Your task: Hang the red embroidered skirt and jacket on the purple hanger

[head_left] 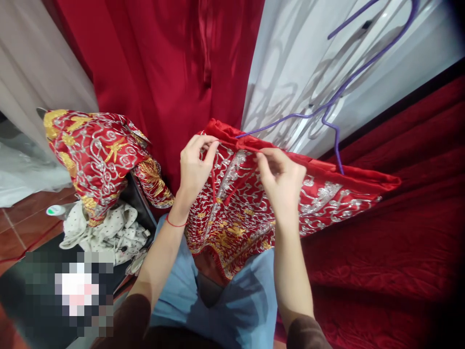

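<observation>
A red embroidered skirt (232,213), patterned in silver and gold with a plain red waistband, hangs in front of me. A purple wire hanger (336,97) reaches down into its top opening. My left hand (196,157) pinches the waistband edge between thumb and fingers, left of the middle. To the right, my right hand (281,174) is closed on the same waistband, thumb and forefinger together. Thin red cords dangle from the band between the hands. The hanger's lower ends are hidden inside the cloth.
At left, a matching embroidered garment (98,150) drapes over a black chair (140,194), above a white dotted cloth (109,232) and a bottle (56,211). Red curtains (163,63) hang behind; dark red cloth (381,257) is at right. White rails (308,116) stand beyond the hanger.
</observation>
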`<state>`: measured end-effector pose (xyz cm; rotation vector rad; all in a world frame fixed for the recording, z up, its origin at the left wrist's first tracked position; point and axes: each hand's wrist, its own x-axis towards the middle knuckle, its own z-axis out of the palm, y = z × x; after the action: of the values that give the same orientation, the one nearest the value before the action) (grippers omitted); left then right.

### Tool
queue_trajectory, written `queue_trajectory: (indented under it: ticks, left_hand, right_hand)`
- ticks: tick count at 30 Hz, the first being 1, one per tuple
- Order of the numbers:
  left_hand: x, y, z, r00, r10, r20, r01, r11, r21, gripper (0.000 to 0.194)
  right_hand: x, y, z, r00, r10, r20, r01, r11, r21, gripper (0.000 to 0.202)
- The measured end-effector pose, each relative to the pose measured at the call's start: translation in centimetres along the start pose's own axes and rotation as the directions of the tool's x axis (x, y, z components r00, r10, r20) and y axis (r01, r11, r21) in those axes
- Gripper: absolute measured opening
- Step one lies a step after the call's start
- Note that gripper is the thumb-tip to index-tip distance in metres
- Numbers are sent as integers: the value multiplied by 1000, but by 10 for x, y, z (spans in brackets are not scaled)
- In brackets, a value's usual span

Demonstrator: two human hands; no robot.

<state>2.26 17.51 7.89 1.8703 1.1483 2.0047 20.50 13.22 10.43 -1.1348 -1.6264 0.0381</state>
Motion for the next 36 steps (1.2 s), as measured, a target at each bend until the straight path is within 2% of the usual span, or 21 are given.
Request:
queue_trajectory:
  ticks: [2,4,7,9,11,13,17,20,23,26,28,29,31,33,35,36]
  left_hand:
    - [2,-2,-1,1000,6,-20,-6,1000,13,11]
    - [1,-3,1,999,-27,20,29,997,-72,11]
    - [-5,-3,3,989,-101,104,126,956,-266,10]
    - [-8,-2,0,984,-120,132,157,936,-316,18]
    - [-11,0,-8,983,-95,159,134,957,-256,27]
    - [-12,2,-16,978,-40,204,68,989,-132,33]
    - [-13,7,-26,971,66,228,-88,992,89,38]
    - [-13,8,-22,980,120,158,-152,967,207,36]
    - [-11,10,-11,988,145,-47,-128,959,251,23]
    - [-9,14,4,954,75,-291,-47,994,102,11]
    - [-10,16,13,937,-60,-343,23,993,-113,15]
    - [-11,17,16,941,-131,-312,55,969,-240,22]
    - [-17,16,19,968,-203,-148,112,876,-469,35]
    - [-22,14,15,989,-131,71,148,808,-571,38]
    - [-26,13,6,968,-11,251,150,825,-544,30]
    - [-26,13,1,947,31,320,141,854,-501,25]
  right_hand:
    - [2,4,-4,998,17,-62,-18,1000,-16,21]
    - [1,4,-6,998,18,-62,-19,1000,-23,19]
    - [-5,4,-2,998,26,59,-28,999,33,17]
    - [-9,6,0,991,52,122,-66,991,115,17]
    - [-11,9,2,991,91,103,-109,977,183,16]
    - [-11,12,3,992,118,35,-123,970,209,17]
    - [-9,10,0,992,124,-33,-117,980,158,18]
    - [-8,8,-4,988,145,54,-151,978,142,20]
    - [-7,8,-7,979,172,111,-188,970,152,30]
    - [-6,8,-10,983,144,113,-155,983,99,29]
    - [-4,7,-13,970,108,219,-139,981,132,22]
    - [-3,7,-15,953,91,290,-150,971,185,21]
    - [-2,6,-18,908,58,416,-206,924,321,23]
    - [-1,6,-20,870,22,493,-274,853,445,24]
    - [-1,7,-21,860,6,509,-314,794,520,27]
    - [-1,7,-21,871,6,492,-309,784,538,28]
